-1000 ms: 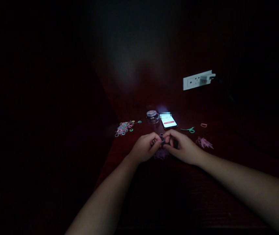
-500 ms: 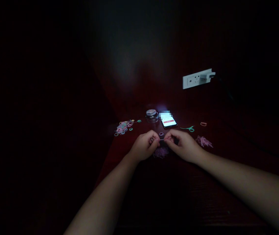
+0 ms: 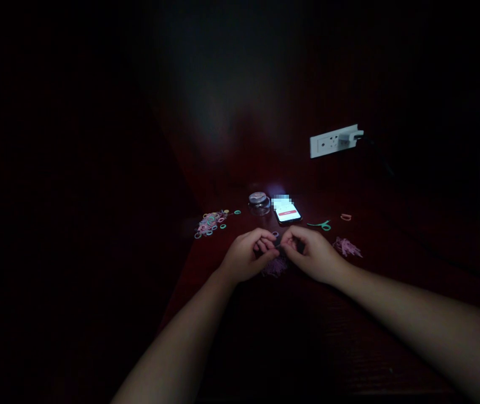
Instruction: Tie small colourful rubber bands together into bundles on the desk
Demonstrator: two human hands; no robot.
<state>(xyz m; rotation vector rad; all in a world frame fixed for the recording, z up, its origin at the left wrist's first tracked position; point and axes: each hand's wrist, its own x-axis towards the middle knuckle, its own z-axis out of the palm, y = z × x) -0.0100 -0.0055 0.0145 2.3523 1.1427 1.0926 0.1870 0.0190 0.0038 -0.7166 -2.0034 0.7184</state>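
My left hand and my right hand face each other low over the table. The right thumb and forefinger pinch a thin light band, which reaches towards the left fingertips. My left thumb and fingers are a little apart; whether they touch the band is hard to see. Just beneath the hands lies a pile of purple bands, partly covered by them. A small purple ring band sits behind the fingertips. To the right of my right hand is a heap of pink-purple strands.
Mixed coloured ring bands lie at the table's left edge. Behind the hands stand a clear lidded jar and a lit phone. A green band and a pink band lie right. A wall socket holds a plug.
The left thumb and fingers have parted somewhat. The band, stretched level between both hands before, now slants and looks shorter. The view has shifted slightly.
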